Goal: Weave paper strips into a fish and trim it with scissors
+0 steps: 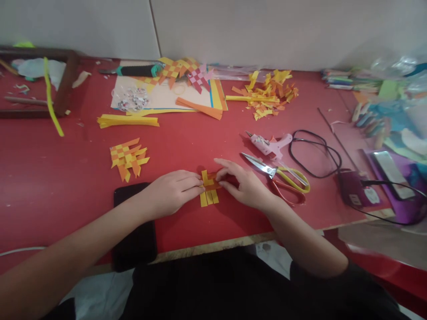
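Observation:
On the red table in front of me lies a small weave of yellow and orange paper strips. My left hand pinches its left edge between thumb and fingers. At its right side, my right hand holds the end of an orange strip in a pinch, with the index finger stretched out above. Several yellow ends stick out toward me. A finished-looking woven paper fish in the same colours rests to the left, beyond my left forearm.
Scissors and a pink glue gun with a black cord lie right of my hands. A black phone sits under my left forearm. Farther back are yellow strips, paper scraps, a bag of googly eyes and a wooden tray.

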A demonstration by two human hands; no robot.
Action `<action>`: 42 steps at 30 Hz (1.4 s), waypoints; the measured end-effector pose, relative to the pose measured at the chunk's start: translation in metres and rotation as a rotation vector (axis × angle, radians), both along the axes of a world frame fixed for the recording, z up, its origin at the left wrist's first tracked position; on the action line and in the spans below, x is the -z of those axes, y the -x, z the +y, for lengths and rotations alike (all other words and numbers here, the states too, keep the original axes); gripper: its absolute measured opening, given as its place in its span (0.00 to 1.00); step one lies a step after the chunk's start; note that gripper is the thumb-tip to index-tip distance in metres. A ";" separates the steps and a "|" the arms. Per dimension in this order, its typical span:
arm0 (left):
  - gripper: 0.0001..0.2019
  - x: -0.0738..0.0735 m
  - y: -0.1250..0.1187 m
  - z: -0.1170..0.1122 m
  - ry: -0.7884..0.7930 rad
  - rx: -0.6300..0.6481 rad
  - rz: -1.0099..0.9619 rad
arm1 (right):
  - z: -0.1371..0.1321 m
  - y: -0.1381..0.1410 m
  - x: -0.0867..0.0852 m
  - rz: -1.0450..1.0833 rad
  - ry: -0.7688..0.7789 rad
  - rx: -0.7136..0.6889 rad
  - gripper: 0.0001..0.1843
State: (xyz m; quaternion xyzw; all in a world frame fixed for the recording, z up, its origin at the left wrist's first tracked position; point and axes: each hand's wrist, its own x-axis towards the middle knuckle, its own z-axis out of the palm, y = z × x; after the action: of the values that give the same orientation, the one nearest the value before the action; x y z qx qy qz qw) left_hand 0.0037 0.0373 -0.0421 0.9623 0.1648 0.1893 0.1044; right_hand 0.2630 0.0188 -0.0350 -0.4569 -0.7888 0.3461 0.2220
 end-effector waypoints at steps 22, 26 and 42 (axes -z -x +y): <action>0.17 0.007 0.002 -0.005 -0.034 -0.039 0.003 | -0.001 -0.001 0.003 0.010 -0.092 -0.015 0.34; 0.17 0.010 0.002 -0.006 -0.024 -0.034 -0.016 | -0.004 0.004 -0.004 -0.031 -0.101 -0.037 0.34; 0.17 0.005 0.002 -0.002 -0.035 -0.008 0.001 | 0.071 -0.138 -0.024 -0.586 -0.164 0.282 0.24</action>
State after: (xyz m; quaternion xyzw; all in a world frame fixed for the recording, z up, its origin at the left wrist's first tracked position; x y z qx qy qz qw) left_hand 0.0017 0.0351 -0.0470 0.9635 0.1652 0.1920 0.0869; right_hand 0.4011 0.0898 -0.0113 -0.6222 -0.7734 0.1012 0.0676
